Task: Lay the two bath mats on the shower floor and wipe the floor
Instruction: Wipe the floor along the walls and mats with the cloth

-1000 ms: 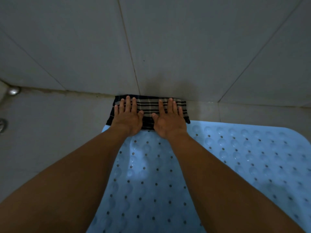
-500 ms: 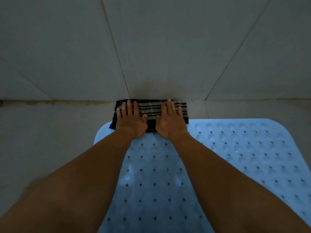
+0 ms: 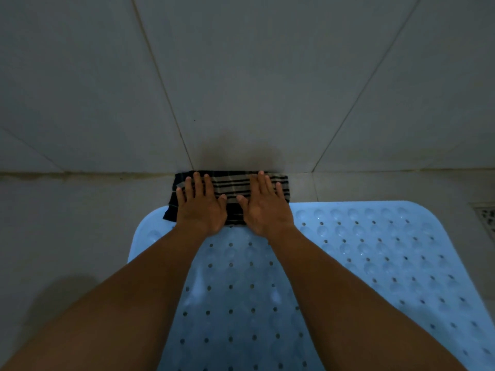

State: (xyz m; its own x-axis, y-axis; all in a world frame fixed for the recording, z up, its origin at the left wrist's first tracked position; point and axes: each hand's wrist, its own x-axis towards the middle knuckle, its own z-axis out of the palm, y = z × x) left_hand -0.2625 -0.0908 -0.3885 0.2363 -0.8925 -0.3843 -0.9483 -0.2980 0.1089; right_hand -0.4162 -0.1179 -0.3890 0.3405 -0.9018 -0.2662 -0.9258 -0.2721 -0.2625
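Striped cloth (image 3: 230, 188) against the wall (image 3: 241, 76), left hand (image 3: 199, 207) and right hand (image 3: 265, 207) flat on it, fingers spread, blue mat (image 3: 375, 263) just below, drain (image 3: 486, 218) right.

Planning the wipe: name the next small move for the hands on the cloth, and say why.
Probably slide the cloth leftward along the wall: left hand and right hand press flat on it, it meets the wall, and bare floor lies there.
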